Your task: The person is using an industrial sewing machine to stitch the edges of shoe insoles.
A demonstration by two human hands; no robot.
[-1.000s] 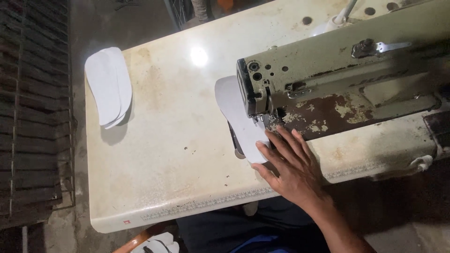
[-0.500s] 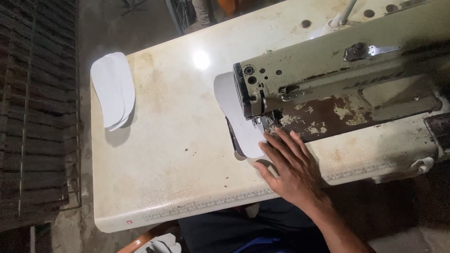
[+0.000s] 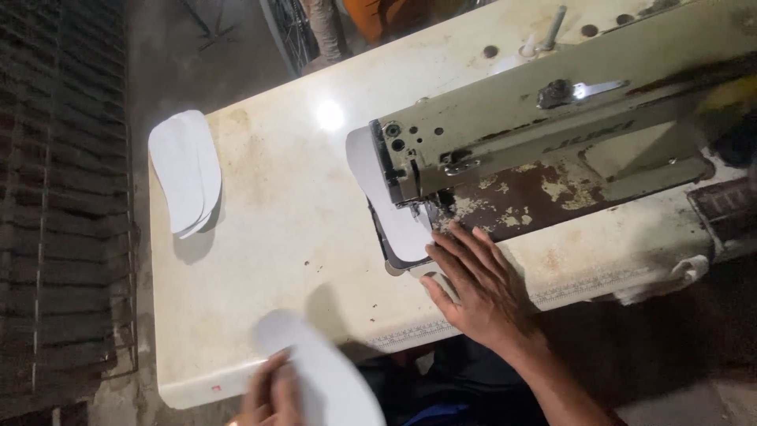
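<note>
My right hand point(image 3: 479, 289) lies flat, fingers spread, on the near end of a white sole-shaped piece point(image 3: 394, 211) that runs under the head of an old greenish sewing machine point(image 3: 552, 134). My left hand point(image 3: 268, 394), blurred at the bottom edge, holds another white sole-shaped piece point(image 3: 323, 371) above the table's front edge. The needle area is hidden by the machine head.
A small stack of white sole-shaped pieces point(image 3: 185, 172) hangs over the far left edge of the cream, stained table point(image 3: 276, 237). A rusty patch shows on the machine bed point(image 3: 520, 201). Dark floor and a grate lie to the left.
My left hand has come up into view at the bottom with a white sole piece. My right hand stays on the piece under the machine. The view shifted slightly.
</note>
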